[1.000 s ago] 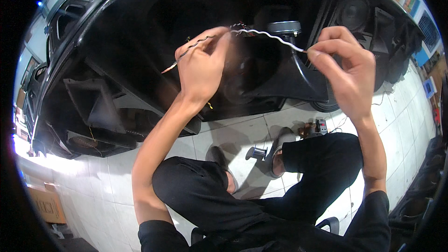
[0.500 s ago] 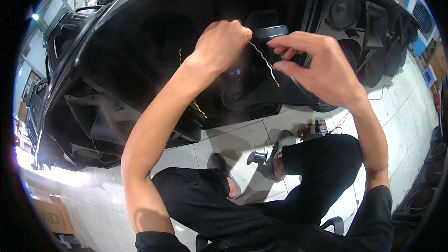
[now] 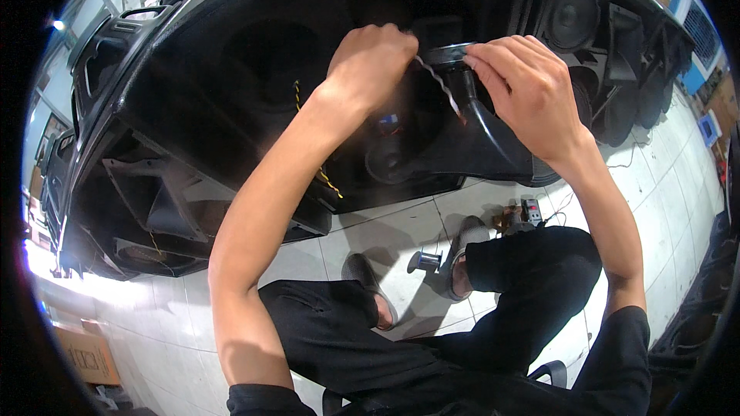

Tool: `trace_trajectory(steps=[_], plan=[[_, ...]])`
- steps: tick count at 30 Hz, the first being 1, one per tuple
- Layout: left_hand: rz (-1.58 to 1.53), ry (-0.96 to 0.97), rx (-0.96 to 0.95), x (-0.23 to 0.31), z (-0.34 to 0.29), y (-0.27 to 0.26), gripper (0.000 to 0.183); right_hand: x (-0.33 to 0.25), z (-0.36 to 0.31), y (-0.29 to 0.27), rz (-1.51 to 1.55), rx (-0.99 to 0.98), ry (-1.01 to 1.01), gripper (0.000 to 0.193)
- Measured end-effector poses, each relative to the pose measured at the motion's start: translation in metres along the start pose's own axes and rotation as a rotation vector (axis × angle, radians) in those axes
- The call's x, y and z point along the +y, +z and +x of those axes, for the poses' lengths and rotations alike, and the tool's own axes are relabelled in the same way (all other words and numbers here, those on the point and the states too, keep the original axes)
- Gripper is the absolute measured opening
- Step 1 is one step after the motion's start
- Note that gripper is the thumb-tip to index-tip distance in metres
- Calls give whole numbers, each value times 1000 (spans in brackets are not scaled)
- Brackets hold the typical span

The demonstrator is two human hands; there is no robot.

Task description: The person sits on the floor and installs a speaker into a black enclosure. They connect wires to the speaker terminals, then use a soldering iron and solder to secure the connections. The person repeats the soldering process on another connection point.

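My left hand (image 3: pixel 371 62) is closed, and a twisted white and dark wire (image 3: pixel 441 85) hangs from its fingers. The wire's bare copper-coloured end points down. My right hand (image 3: pixel 532 88) has its thumb and fingertips pinched at the rim of a round black horn driver (image 3: pixel 445 54). Below that driver, a narrow neck widens into a black horn (image 3: pixel 493 127). Both hands are in front of the open side of a large black speaker cabinet (image 3: pixel 223 69). What lies behind my left fingers is hidden.
A yellow and black twisted wire (image 3: pixel 330 182) hangs from the cabinet. On the tiled floor between my feet stands a small spool-like object (image 3: pixel 424 261). A power strip (image 3: pixel 530 212) lies near my right knee. More speakers (image 3: pixel 570 15) stand at right; a cardboard box (image 3: pixel 86 354) is at lower left.
My right hand has moved up from beside the wire's lower end, and its fingers have closed at the driver's rim. The wire has shifted slightly; my left hand stays closed nearly in place.
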State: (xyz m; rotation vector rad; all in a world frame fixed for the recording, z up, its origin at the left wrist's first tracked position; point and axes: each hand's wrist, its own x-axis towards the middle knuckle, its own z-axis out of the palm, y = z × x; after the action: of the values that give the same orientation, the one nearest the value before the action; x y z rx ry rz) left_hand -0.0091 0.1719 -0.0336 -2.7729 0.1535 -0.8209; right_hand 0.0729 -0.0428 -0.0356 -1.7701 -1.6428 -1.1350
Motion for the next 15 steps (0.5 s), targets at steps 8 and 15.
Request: trace_trajectory(steps=[8,15], plan=[[-521,-335,296,34,-18,-1,21,9,10,15,245,84,310,11],[-672,-274,367,46,-10,6,25,15,4,20,755,30,677,20]])
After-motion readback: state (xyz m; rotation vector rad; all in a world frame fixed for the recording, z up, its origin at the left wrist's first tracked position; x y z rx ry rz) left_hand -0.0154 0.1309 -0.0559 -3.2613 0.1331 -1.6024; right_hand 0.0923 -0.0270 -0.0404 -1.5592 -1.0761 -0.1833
